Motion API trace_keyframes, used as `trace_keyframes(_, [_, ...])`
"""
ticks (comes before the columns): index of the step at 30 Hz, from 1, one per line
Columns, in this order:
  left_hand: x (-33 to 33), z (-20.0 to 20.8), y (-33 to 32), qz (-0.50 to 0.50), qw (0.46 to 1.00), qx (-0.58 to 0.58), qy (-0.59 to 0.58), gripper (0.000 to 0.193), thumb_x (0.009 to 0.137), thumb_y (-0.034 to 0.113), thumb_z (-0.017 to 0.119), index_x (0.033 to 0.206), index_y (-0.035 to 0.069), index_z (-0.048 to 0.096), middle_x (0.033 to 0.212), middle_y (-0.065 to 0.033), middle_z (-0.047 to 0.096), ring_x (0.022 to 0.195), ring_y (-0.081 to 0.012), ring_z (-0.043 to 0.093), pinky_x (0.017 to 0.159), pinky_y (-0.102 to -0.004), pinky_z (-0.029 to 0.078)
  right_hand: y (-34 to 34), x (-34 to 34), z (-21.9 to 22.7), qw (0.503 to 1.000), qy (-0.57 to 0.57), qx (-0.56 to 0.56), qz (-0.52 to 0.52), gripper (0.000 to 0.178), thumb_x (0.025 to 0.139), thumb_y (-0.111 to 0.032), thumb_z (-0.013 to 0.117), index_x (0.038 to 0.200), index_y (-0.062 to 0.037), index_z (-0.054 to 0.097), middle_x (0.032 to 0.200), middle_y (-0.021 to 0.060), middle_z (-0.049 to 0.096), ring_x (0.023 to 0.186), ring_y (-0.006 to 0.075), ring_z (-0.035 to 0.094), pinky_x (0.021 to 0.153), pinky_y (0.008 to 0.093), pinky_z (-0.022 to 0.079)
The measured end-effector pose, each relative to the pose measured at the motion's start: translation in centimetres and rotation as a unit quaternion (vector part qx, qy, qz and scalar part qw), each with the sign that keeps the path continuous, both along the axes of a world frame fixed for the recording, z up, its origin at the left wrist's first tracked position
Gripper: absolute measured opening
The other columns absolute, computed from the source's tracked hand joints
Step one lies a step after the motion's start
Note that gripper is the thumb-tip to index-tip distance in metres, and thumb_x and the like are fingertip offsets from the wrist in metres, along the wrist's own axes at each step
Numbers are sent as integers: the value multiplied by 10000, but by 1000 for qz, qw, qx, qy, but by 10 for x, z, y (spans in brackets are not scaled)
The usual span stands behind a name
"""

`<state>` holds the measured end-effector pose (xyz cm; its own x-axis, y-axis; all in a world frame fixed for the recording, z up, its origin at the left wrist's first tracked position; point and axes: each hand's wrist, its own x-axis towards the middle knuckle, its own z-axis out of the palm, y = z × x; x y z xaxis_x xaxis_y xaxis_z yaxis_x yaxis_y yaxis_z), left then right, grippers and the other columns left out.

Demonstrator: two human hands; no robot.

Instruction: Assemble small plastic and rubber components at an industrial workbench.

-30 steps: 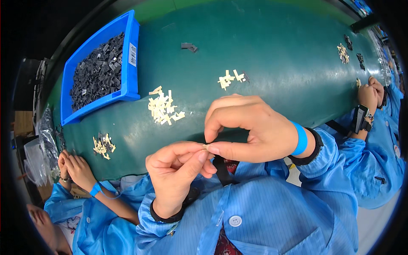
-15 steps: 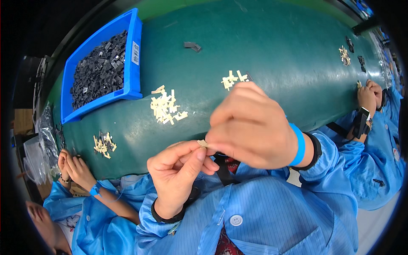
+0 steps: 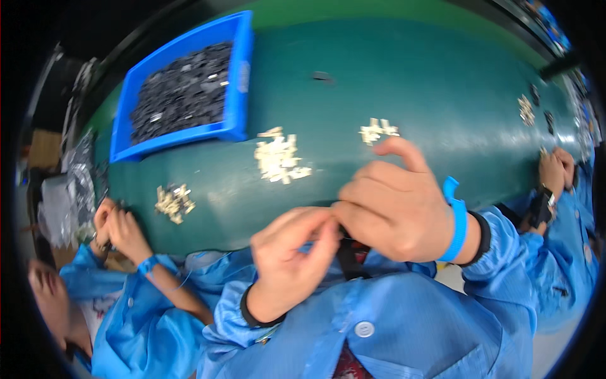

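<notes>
My left hand (image 3: 291,256) is closed in a pinch, thumb and index fingertips pressed together. Its fingertips meet those of my right hand (image 3: 396,215), also pinched, with the index finger raised and bent. Whatever lies between the fingertips is hidden and blurred. Just beyond my hands on the green table is a pile of small cream strips (image 3: 278,158). A smaller cream pile (image 3: 377,130) lies just past my right hand's raised finger.
A blue bin (image 3: 241,95) full of small black pieces (image 3: 180,95) stands at the far left. A dark piece (image 3: 322,77) lies farther back. Co-workers' hands (image 3: 120,227) on the left and hands (image 3: 555,169) on the right have small piles nearby, including a mixed pile (image 3: 175,202).
The view has shifted, so the bin and piles appear farther right. The cream piece seen between my fingertips no longer shows. My right index finger has lifted.
</notes>
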<state>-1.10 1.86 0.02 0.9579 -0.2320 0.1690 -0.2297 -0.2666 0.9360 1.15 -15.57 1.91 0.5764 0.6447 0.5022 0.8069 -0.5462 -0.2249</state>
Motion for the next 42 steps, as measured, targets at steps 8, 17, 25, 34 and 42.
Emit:
trace_keyframes(8, [-1,2,15,-28,974,-146,172,94,778,-30,565,861,-62,597,751,-108,613,604,-137,607,534,-220,488,4,24,4,992,114,59,-5,115,607,-67,624,651,-59,518,655,44,477,610,201,496,657,357,384])
trace_keyframes(17, [10,-2,27,54,934,-289,203,152,852,80,535,886,-60,580,738,-167,614,528,-177,587,464,-256,492,35,73,-23,977,181,82,-81,69,722,-72,606,741,-23,561,658,94,571,642,281,561,570,362,428])
trace_keyframes(25, [13,-5,30,94,917,-331,203,182,876,120,509,905,-46,578,738,-151,606,505,-171,566,439,-258,466,35,62,-15,932,258,248,-58,39,740,-19,591,773,0,590,765,101,596,708,216,587,631,295,456])
trace_keyframes(34, [16,-7,24,59,877,-427,214,168,871,85,511,916,-59,585,764,-143,619,550,-172,599,486,-267,516,52,22,-16,831,379,405,-34,96,752,-49,629,830,5,614,812,75,576,738,160,561,637,258,443])
trace_keyframes(42, [13,-5,19,39,897,-384,214,150,851,57,535,914,-67,590,796,-144,617,597,-177,612,532,-274,530,47,15,-15,836,356,416,-48,79,746,-16,614,819,9,594,799,77,563,713,149,555,597,249,441])
